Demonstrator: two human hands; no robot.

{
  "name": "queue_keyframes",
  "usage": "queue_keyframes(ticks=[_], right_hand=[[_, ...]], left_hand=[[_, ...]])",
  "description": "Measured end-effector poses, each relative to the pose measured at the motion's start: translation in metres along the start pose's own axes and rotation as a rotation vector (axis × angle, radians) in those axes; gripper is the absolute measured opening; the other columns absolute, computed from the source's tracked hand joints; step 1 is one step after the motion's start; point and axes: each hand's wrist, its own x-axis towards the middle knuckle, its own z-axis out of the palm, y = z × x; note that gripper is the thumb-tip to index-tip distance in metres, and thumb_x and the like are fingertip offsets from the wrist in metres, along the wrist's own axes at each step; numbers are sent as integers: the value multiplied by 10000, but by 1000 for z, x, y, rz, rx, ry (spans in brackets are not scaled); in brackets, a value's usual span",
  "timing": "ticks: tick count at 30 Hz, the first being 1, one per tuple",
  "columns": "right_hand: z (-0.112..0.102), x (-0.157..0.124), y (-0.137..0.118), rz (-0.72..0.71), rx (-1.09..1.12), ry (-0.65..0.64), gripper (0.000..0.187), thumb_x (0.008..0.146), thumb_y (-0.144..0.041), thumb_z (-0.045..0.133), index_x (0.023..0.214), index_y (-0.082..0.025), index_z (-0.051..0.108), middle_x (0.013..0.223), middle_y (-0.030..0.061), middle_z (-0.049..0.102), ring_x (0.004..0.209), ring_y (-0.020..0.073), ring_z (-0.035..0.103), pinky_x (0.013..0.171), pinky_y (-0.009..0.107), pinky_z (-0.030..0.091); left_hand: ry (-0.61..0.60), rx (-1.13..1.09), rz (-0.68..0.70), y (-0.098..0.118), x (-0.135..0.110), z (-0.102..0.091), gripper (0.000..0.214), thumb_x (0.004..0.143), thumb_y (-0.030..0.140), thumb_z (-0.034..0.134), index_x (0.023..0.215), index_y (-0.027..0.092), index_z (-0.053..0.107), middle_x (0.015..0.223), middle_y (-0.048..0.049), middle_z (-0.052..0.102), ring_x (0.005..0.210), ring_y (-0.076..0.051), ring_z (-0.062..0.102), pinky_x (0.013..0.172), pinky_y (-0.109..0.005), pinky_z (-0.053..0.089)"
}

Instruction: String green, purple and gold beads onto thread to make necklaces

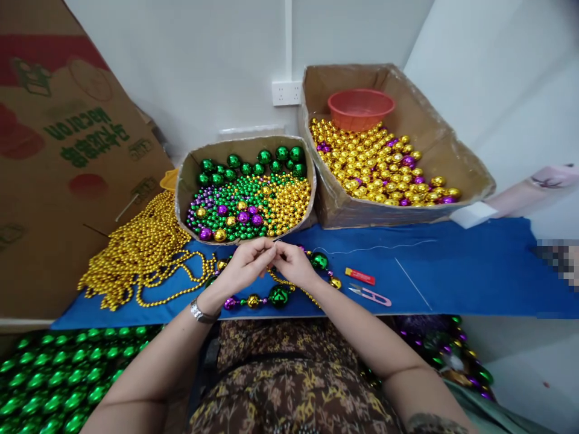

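Observation:
In the head view, my left hand (pixel 248 263) and my right hand (pixel 292 262) meet fingertip to fingertip over the near part of the table. Both are pinched closed at a thin clear thread (pixel 375 248), whose loose end trails right across the blue cloth. The exact point of the pinch is too small to make out. Under and around my hands lies a bead string with large green balls (pixel 278 295), gold balls (pixel 253 301) and purple ones; my hands hide part of it. A gold bead strand (pixel 312 298) hangs below my right hand.
Right of my hands lie a red and yellow lighter (pixel 360 276) and pink thread snips (pixel 371 295). Behind stand a box of mixed beads (pixel 181 208) and a larger box of gold balls (pixel 335 211) with a red basket (pixel 360 110). Gold bead strands (pixel 136 253) heap at left.

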Motion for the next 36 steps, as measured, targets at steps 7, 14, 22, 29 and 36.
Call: queue_keyframes(ticks=[7,14,22,29,36], right_hand=[[-24,-11,-2,17,47,54,298,760,-477,714,724,-188,651,884,22,609,762,132,567,691,268,442],[-39,-21,-17,181,469,105,262,770,-455,717,766,-209,627,815,-5,665,760,127,591,707,260,472],[-43,-17,-3,284,1237,256,219,852,-349,651,769,-231,486,561,-107,473,576,72,546,819,308,544],[-49,-20,-2,247,925,375,387,787,-364,726,722,-227,370,559,-108,275,436,51,253,430,159,317],[-44,-24,-26,85,41,47,273,811,-456,672,899,-226,554,568,-93,359,495,72,320,483,213,271]], left_hand=[[113,-274,-57,-6,1,-1,271,854,413,621,838,144,602,661,9,599,500,-72,501,502,-203,407],[237,162,1,-8,0,-4,268,882,414,551,796,165,598,685,-4,610,607,-114,526,593,-232,418],[221,-657,-104,-19,-3,4,335,819,438,626,717,179,439,940,-62,671,553,-94,483,481,-221,379],[199,-762,-172,-42,-9,14,359,787,370,706,675,166,434,501,62,400,433,-47,296,428,-161,238],[290,-210,140,-14,-2,10,255,895,379,571,752,169,573,1139,-96,637,966,-174,583,819,-300,476]])
